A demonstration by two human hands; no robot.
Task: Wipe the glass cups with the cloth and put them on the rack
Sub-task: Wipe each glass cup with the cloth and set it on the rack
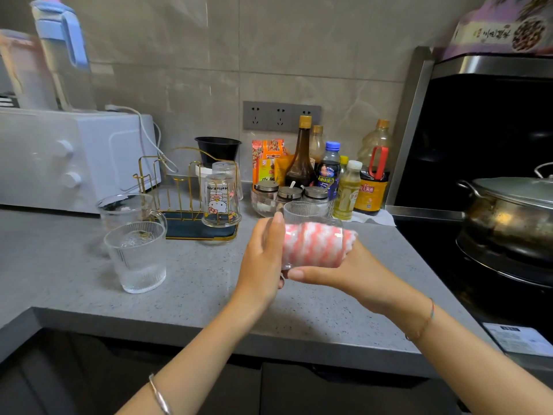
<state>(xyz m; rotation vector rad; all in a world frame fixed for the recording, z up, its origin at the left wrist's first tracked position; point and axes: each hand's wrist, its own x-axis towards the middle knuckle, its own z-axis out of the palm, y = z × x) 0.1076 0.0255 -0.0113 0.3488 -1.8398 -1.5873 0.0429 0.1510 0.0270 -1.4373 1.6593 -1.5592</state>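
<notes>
1. The blue-handled jug (61, 40) in the upper left of the frame is smeared by blur and cut off by the top edge
2. The purple packet (505, 25) in the upper right corner is blurred; its print cannot be read
3. The right hand (356, 271) has its fingers hidden inside the pink-and-white cloth (314, 245) stuffed in the glass cup (311, 235)
4. The lidded pot (514, 211) runs off the right edge
5. A second upturned glass (229, 170) on the gold rack (167, 187) is largely hidden behind the cartoon-printed glass (220, 202)
6. Labels on the sauce bottles (371, 187) are too small to read
</notes>
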